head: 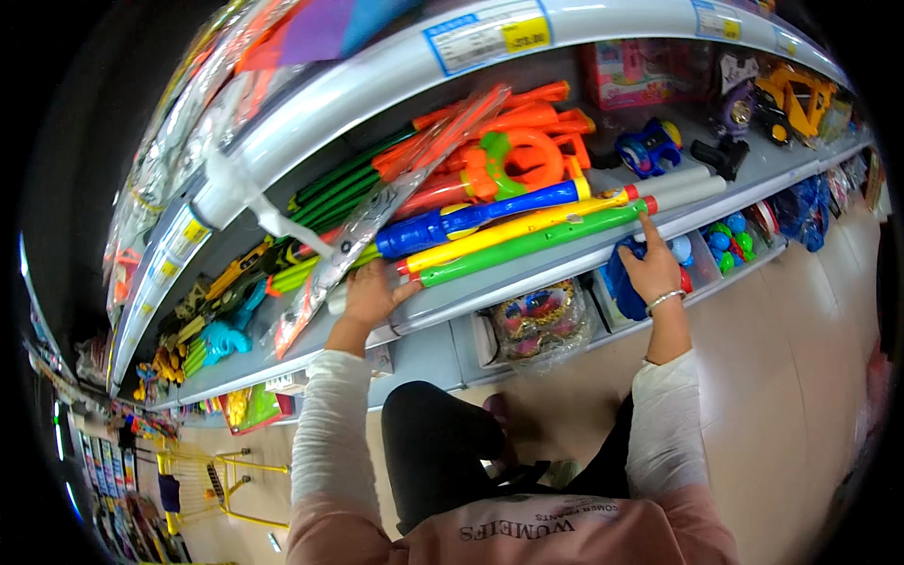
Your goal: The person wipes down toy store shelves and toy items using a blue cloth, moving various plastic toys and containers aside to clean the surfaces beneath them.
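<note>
A green toy tube with red end caps lies along the shelf's front, a matching yellow tube just behind it. White rods extend from their right ends. My left hand is at the left ends, its thumb by the green tube's red cap; its fingers cover part of a white rod, so its grip is unclear. With index finger extended to the green tube's right cap, my right hand has its thumb spread away. Behind the yellow tube is a blue toy water shooter.
Orange plastic toys and a clear-wrapped toy crowd the shelf behind. A white shelf rail with price tags arches above. Below are a bagged mask and a bin of coloured balls. A yellow cart stands at lower left.
</note>
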A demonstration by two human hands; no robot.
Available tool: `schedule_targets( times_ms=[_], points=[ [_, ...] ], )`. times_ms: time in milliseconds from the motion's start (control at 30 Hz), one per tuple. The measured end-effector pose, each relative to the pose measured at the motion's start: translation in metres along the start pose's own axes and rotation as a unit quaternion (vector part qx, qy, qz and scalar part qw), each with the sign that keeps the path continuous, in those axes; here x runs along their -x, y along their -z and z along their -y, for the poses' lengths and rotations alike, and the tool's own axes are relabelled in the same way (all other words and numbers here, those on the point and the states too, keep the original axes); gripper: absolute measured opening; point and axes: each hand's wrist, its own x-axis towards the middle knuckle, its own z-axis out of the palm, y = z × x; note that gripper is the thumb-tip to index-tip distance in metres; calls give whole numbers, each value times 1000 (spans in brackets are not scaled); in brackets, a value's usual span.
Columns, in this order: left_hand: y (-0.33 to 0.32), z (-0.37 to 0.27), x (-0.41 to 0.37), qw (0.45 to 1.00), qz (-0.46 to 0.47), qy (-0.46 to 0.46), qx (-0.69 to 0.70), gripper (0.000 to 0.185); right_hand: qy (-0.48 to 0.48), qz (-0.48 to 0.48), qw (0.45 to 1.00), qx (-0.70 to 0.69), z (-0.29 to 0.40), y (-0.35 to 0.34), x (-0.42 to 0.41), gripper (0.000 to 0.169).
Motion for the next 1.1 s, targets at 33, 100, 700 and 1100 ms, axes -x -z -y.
schedule_targets(
  times_ms=[33,100,700,1100],
  points=[
    [-2,1,-1,1000,-13,8,-19,88,-1,6,1000,-2,1,3,1,65],
    [-7,1,-3,997,-36,25,-57,90,38,-13,999,-7,-3,-4,4,69],
    [25,70,-25,987,-56,137,-57,42,11,56,996,-67,12,-13,21,78],
    [65,-88,-68,906,-327,-129,-237,33,26,64,996,-59,4,-16,22,84]
  ],
)
